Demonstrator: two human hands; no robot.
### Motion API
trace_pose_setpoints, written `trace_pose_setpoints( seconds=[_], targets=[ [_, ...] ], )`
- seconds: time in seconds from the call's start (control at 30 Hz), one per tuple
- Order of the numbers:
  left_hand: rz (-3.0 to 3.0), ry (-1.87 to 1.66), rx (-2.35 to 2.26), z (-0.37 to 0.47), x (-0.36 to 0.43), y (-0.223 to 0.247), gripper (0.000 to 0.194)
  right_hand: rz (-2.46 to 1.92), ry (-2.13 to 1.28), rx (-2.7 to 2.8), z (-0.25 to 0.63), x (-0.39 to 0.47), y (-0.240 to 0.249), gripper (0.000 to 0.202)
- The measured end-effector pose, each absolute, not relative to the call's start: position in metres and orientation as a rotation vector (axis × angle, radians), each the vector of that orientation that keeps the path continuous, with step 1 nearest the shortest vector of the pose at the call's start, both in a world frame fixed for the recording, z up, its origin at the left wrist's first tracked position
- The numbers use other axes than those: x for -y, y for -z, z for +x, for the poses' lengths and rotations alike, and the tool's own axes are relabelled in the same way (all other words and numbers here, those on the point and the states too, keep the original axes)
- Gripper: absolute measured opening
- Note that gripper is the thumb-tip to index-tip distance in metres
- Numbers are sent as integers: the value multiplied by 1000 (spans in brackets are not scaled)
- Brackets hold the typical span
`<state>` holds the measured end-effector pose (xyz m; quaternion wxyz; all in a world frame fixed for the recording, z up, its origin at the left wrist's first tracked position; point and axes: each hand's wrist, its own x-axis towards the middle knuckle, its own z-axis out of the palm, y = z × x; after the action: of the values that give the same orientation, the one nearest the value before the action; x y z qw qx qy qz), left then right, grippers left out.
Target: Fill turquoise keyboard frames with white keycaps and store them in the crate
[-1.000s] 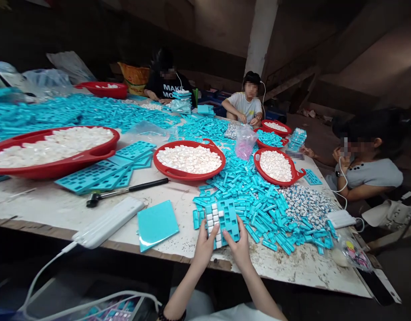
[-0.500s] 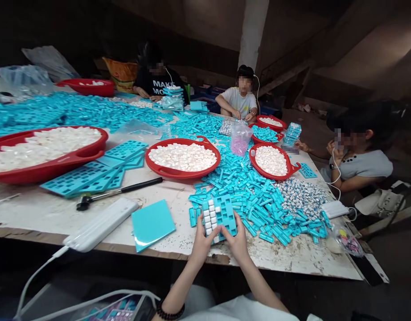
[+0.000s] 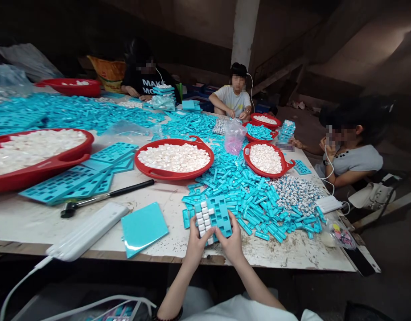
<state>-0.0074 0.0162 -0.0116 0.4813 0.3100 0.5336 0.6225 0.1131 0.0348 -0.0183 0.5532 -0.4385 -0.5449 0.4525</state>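
The left hand (image 3: 196, 243) and the right hand (image 3: 231, 240) gripped a blue tray (image 3: 221, 215) by opposite sides, close to the worktop's (image 3: 279, 255) front edge. White blocks (image 3: 203, 218) sat in its left part. Loose blue strips (image 3: 254, 203) lay heaped beyond it. A flat blue square (image 3: 144, 228) lay leftward along that edge; a red basin (image 3: 174, 176) stood farther in.

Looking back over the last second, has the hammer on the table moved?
No. Against the blue square and the white box, the hammer lies as before; they all slid left together in the picture, so only the view shifted.
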Motion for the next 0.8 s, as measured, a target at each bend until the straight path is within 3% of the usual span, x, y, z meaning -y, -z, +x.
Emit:
trace_pose_setpoints(
  seconds=[0.33, 0.53, 0.8],
  targets=[
    [734, -1533, -1302, -7, -19, 12, 66, -1063, -1055, 1303, 113, -34, 4, 55],
    [570, -1553, -1307, -5, -18, 7, 82, -1113, -1066, 1319, 131, -25, -4, 58],
    [430, -1583, -1196, -10, -23, -2, 74, -1571, -162, 1375, 307, -48, -29, 34]
  ],
)
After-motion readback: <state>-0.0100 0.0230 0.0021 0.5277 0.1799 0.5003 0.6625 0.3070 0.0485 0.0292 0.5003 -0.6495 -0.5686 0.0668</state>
